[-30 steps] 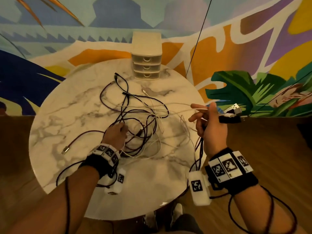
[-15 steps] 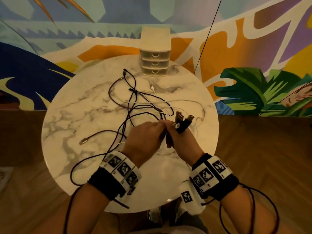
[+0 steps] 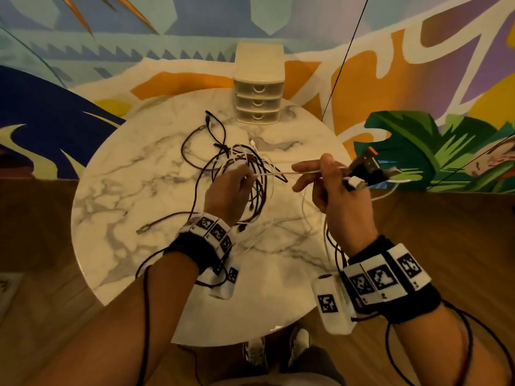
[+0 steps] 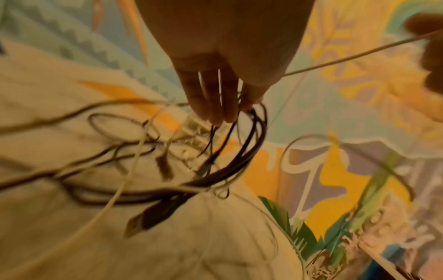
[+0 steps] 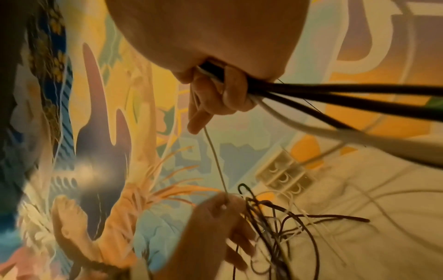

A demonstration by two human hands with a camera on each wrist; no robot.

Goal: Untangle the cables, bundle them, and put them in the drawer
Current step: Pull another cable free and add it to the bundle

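Note:
A tangle of dark and white cables [image 3: 250,174] hangs above the round marble table [image 3: 125,190], lifted by my left hand [image 3: 241,174], which pinches the strands between thumb and fingers. In the left wrist view dark loops [image 4: 251,144] dangle from the fingertips [image 4: 215,113] and a USB plug [image 4: 148,217] hangs below. My right hand [image 3: 320,174] grips a bunch of cable ends with plugs [image 3: 365,168] sticking out to the right. One thin white cable [image 3: 284,173] is stretched taut between the two hands. The small three-drawer unit [image 3: 257,98] stands at the table's far edge, all drawers closed.
More loose cable lies on the marble: a dark loop [image 3: 195,140] near the drawers, and a braided end with a metal plug [image 3: 143,228] at the left. White strands [image 3: 278,227] trail near the front. Painted wall behind, wooden floor around the table.
Half a second ago both hands met over the table's middle. My right hand has since drawn away to the right with the plugs, stretching the white cable taut out of the tangle.

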